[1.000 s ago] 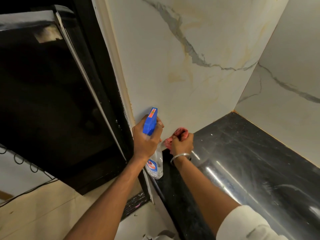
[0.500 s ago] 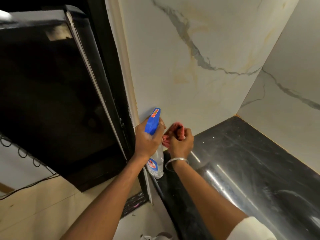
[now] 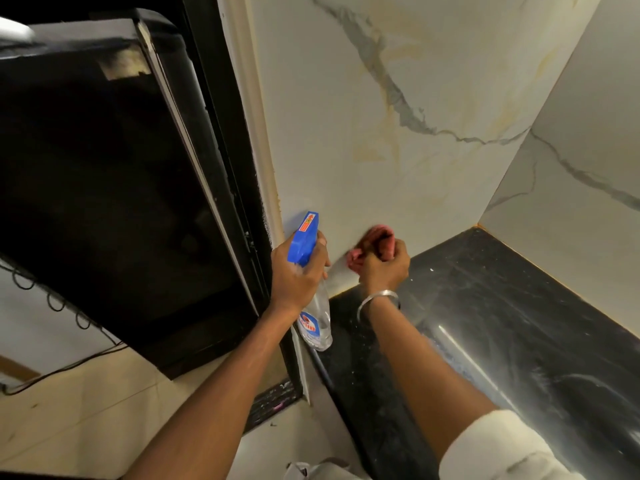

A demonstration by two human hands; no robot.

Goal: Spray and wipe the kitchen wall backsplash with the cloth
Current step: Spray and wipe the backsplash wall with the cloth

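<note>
The white marble backsplash [image 3: 398, 161] with grey and yellowish veins fills the upper middle of the head view. My left hand [image 3: 296, 275] grips a clear spray bottle [image 3: 317, 320] by its neck, and its blue trigger head [image 3: 304, 242] points at the wall. My right hand [image 3: 386, 265], with a metal bangle on the wrist, grips a bunched pink cloth [image 3: 369, 242] and presses it against the bottom of the backsplash, just above the black countertop [image 3: 502, 323].
A large black appliance [image 3: 114, 202] with a light edge strip stands close on the left, next to a black frame. A second marble wall [image 3: 581, 188] closes the corner at right. Dark cables [image 3: 52, 303] run along the pale floor at lower left.
My right hand has slid the pink cloth a little to the right along the wall's base, away from the bottle. My left hand still holds the spray bottle in the same place.
</note>
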